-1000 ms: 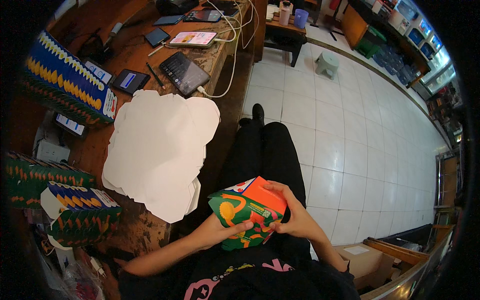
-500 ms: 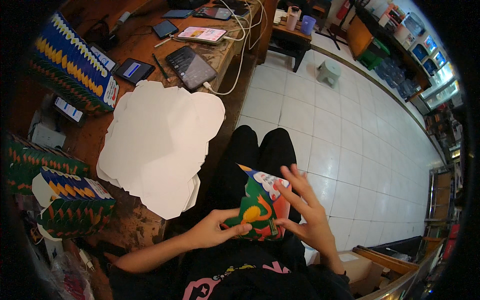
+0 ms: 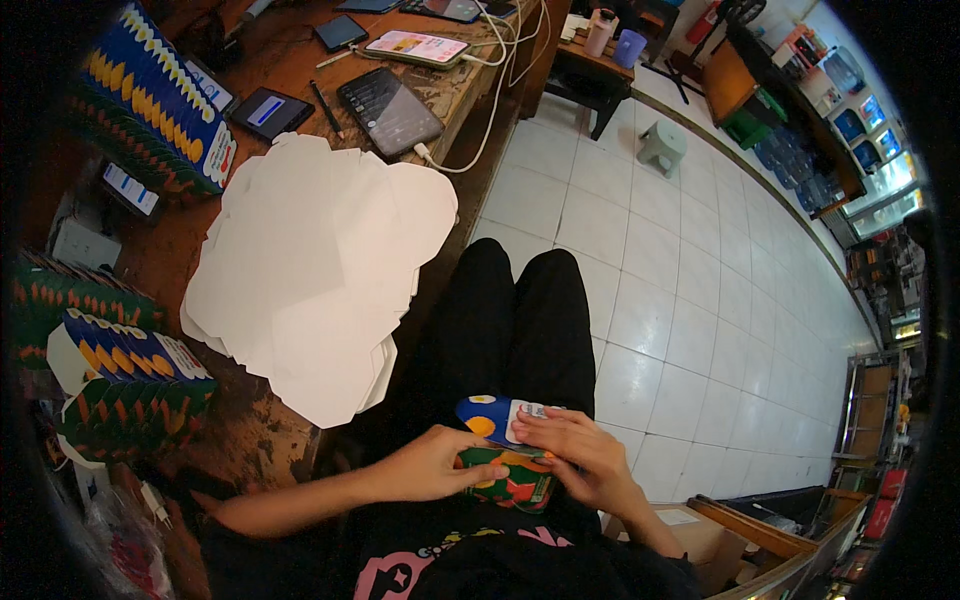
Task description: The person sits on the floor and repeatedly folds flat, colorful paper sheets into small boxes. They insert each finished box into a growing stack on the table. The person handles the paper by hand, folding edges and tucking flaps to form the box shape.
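While held over the lap:
Carton [image 3: 500,455]: printed cardboard, flap rounded.
Left hand [image 3: 430,465]: grip wraps carton.
Right hand [image 3: 580,455]: grip presses flap.
Surface [image 3: 290,70]: edge beside knees; tiled floor [image 3: 680,280] open rightward.

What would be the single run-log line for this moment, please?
left hand: holds carton | right hand: presses blue flap | carton: over lap | white sheets: stacked on desk

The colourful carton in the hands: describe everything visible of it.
The carton is a small printed cardboard box, green and orange on its side with a blue, white and yellow flap on top. It looks partly folded, the top flap not yet closed flat. It is held over the person's lap, the left hand gripping its left side and the right hand pressing fingers on the flap.
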`<act>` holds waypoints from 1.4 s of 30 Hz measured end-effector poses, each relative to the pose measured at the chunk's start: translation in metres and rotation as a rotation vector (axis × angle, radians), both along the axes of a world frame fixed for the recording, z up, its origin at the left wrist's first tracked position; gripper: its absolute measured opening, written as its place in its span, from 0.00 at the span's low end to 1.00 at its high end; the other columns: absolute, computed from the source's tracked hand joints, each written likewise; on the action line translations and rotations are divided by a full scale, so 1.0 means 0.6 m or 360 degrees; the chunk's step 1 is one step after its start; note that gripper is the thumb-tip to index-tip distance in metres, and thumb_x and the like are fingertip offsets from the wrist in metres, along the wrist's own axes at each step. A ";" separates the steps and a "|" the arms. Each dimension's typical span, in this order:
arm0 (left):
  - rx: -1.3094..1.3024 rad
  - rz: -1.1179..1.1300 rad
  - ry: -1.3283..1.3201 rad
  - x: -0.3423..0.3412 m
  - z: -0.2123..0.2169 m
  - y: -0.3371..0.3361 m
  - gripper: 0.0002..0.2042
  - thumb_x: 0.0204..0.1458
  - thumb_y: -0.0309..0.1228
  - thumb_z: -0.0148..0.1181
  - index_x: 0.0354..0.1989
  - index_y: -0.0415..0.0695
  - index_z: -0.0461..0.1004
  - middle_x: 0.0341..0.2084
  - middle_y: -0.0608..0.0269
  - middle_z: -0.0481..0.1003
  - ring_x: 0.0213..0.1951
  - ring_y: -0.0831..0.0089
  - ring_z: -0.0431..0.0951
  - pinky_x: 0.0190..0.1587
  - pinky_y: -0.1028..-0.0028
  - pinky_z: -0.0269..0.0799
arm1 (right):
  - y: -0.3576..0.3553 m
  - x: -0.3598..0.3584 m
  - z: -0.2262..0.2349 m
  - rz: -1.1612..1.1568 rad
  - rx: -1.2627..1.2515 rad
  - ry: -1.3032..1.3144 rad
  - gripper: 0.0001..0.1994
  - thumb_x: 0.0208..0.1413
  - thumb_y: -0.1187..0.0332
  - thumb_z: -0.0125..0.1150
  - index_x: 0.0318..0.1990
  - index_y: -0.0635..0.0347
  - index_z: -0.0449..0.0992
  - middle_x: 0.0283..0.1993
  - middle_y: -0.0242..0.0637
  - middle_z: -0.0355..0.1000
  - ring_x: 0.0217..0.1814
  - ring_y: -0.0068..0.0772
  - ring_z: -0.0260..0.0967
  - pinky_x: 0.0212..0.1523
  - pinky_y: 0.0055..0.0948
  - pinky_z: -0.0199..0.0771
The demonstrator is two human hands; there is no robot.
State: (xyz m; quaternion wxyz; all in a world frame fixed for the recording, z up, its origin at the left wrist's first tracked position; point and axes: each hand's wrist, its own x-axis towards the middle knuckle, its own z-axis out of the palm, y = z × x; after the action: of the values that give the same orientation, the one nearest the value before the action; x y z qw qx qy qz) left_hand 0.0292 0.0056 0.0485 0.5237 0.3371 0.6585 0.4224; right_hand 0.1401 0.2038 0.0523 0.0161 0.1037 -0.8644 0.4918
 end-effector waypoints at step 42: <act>-0.0261 0.0580 -0.1489 0.001 0.014 -0.009 0.22 0.50 0.37 0.60 0.52 0.42 0.64 0.44 0.59 0.71 0.46 0.72 0.73 0.47 0.70 0.72 | 0.018 0.010 0.012 0.0054 -0.0225 -0.0168 0.24 0.47 0.81 0.56 0.54 0.61 0.64 0.58 0.49 0.59 0.49 0.40 0.69 0.48 0.31 0.72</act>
State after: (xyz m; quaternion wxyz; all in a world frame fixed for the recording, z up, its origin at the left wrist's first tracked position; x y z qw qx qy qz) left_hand 0.0298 0.0004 0.0570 0.7051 -0.0506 0.4326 0.5596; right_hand 0.1463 0.2144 0.0596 -0.0304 0.0909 -0.8253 0.5565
